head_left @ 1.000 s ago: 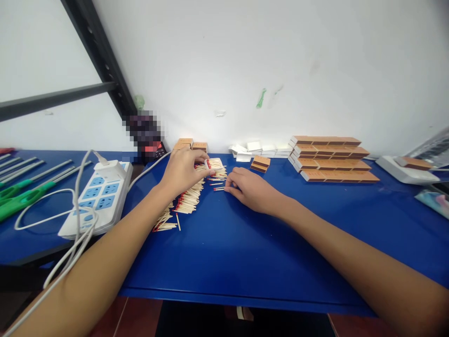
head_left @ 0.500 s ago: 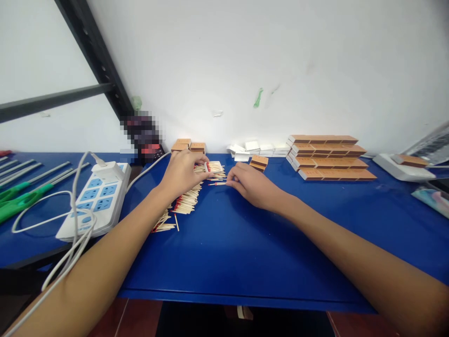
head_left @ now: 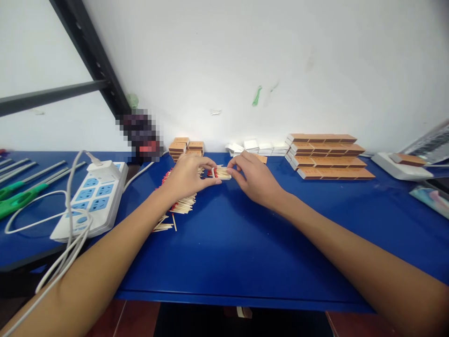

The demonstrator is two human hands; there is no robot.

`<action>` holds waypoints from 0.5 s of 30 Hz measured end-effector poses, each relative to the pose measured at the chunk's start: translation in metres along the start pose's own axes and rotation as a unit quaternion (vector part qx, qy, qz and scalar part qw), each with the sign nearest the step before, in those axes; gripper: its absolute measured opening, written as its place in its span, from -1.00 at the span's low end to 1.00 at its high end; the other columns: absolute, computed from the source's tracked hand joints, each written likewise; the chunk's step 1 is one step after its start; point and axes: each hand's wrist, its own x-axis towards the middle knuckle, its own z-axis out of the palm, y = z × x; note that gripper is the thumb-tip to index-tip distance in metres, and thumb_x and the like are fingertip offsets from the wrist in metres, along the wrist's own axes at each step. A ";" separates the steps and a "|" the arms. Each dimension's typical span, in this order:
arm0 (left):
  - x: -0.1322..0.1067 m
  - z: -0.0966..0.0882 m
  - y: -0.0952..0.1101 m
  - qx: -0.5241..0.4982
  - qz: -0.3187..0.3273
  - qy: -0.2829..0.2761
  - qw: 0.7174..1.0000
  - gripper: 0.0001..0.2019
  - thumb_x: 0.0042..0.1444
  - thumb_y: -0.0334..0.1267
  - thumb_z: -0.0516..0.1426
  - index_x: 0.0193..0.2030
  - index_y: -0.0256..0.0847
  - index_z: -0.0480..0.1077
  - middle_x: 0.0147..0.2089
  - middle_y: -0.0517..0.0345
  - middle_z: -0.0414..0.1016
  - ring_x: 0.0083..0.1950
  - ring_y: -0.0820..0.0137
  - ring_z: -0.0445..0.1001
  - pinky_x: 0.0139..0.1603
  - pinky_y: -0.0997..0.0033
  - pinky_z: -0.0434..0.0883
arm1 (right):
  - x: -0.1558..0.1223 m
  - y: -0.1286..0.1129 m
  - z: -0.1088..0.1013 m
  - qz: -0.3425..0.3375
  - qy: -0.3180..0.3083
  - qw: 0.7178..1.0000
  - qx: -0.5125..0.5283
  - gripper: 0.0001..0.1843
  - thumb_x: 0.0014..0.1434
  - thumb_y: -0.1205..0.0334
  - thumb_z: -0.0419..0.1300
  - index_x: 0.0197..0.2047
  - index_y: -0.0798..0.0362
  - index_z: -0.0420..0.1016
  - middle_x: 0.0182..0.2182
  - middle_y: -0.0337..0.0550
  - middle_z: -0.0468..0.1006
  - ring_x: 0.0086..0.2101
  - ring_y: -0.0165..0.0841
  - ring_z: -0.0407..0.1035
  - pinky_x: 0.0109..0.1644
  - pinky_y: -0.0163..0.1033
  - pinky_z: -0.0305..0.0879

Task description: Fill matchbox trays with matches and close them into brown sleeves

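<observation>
My left hand [head_left: 187,177] and my right hand [head_left: 253,177] meet over a small white matchbox tray [head_left: 220,173] filled with red-tipped matches, just above the blue table [head_left: 228,243]. Left fingers pinch the tray's left end; right fingertips pinch its right end. A heap of loose matches [head_left: 180,203] lies under and behind my left hand, running toward me.
Stacked brown matchbox sleeves [head_left: 328,157] sit at the back right, white inner trays [head_left: 257,147] at the back centre, a few brown boxes [head_left: 185,146] behind my left hand. A white power strip [head_left: 93,199] with cable and green scissors [head_left: 17,199] lie left.
My right hand picked a single match off the table and brought it to the tray. Both hands now grip the tray, which has shifted slightly toward me.
</observation>
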 end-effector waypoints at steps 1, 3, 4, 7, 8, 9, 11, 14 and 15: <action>0.000 -0.001 -0.002 -0.003 -0.009 0.009 1.000 -0.73 0.07 -0.07 0.49 -0.15 -0.10 0.65 -0.15 0.14 0.75 -0.07 0.18 0.70 0.06 0.16 0.54 | 0.000 -0.001 0.000 -0.002 0.006 1.000 0.002 -0.90 0.47 0.26 0.12 -0.11 0.01 0.47 -0.18 -0.03 0.48 -0.13 -0.16 0.38 -0.03 -0.09 0.27; 0.001 -0.004 -0.007 -0.007 -0.040 0.028 0.999 -0.74 0.08 -0.10 0.49 -0.16 -0.12 0.65 -0.13 0.10 0.74 -0.06 0.16 0.71 0.05 0.17 0.58 | 0.000 -0.002 0.003 -0.007 0.007 1.000 0.003 -0.87 0.48 0.25 0.11 -0.11 0.01 0.48 -0.19 -0.04 0.48 -0.14 -0.16 0.38 -0.03 -0.09 0.28; 0.001 -0.006 -0.010 -0.012 -0.055 0.043 0.997 -0.74 0.07 -0.10 0.49 -0.16 -0.13 0.65 -0.11 0.08 0.74 -0.06 0.16 0.71 0.04 0.18 0.60 | -0.001 -0.003 0.005 -0.013 -0.003 1.000 0.003 -0.86 0.49 0.25 0.11 -0.10 0.01 0.50 -0.19 -0.03 0.49 -0.13 -0.16 0.38 -0.03 -0.09 0.29; 0.002 -0.009 -0.017 -0.001 -0.075 0.071 0.995 -0.72 0.07 -0.10 0.48 -0.13 -0.14 0.65 -0.10 0.04 0.74 -0.07 0.14 0.72 0.09 0.13 0.62 | -0.002 -0.003 0.014 -0.041 -0.057 0.998 -0.001 -0.83 0.48 0.23 0.14 -0.01 0.05 0.56 -0.14 0.02 0.50 -0.07 -0.12 0.38 0.04 -0.05 0.32; 0.002 -0.009 -0.018 0.007 -0.077 0.074 0.994 -0.71 0.07 -0.10 0.48 -0.12 -0.14 0.65 -0.11 0.04 0.74 -0.07 0.14 0.72 0.09 0.11 0.63 | -0.003 -0.004 0.017 -0.050 -0.075 0.996 -0.002 -0.81 0.48 0.22 0.16 0.02 0.06 0.58 -0.12 0.04 0.51 -0.05 -0.11 0.38 0.07 -0.03 0.32; 0.002 -0.010 -0.018 0.015 -0.079 0.075 0.994 -0.71 0.08 -0.11 0.48 -0.11 -0.15 0.65 -0.11 0.03 0.74 -0.06 0.13 0.72 0.10 0.09 0.63 | -0.003 -0.004 0.019 -0.057 -0.089 0.994 -0.001 -0.79 0.48 0.21 0.17 0.05 0.06 0.59 -0.10 0.05 0.51 -0.03 -0.10 0.37 0.09 -0.02 0.33; 0.002 -0.010 -0.017 0.026 -0.079 0.077 0.994 -0.72 0.08 -0.12 0.47 -0.12 -0.15 0.64 -0.11 0.02 0.74 -0.06 0.11 0.72 0.09 0.06 0.63 | -0.003 -0.005 0.022 -0.061 -0.105 0.993 0.005 -0.77 0.48 0.18 0.17 0.06 0.04 0.61 -0.09 0.04 0.51 -0.03 -0.10 0.36 0.09 -0.01 0.33; 0.002 -0.010 -0.014 0.034 -0.075 0.072 0.994 -0.78 0.10 -0.13 0.46 -0.17 -0.14 0.64 -0.11 0.03 0.74 -0.05 0.09 0.71 0.11 0.03 0.61 | -0.002 -0.006 0.024 -0.056 -0.107 0.992 0.020 -0.84 0.47 0.21 0.19 -0.05 0.03 0.61 -0.12 0.00 0.50 -0.05 -0.13 0.35 0.06 -0.04 0.33; 0.002 -0.010 -0.013 0.034 -0.074 0.071 0.994 -0.79 0.10 -0.13 0.46 -0.18 -0.13 0.64 -0.11 0.04 0.74 -0.05 0.09 0.71 0.11 0.03 0.61 | -0.001 -0.006 0.024 -0.052 -0.104 0.993 0.023 -0.87 0.45 0.23 0.21 -0.10 0.03 0.59 -0.14 -0.02 0.49 -0.06 -0.14 0.35 0.05 -0.05 0.32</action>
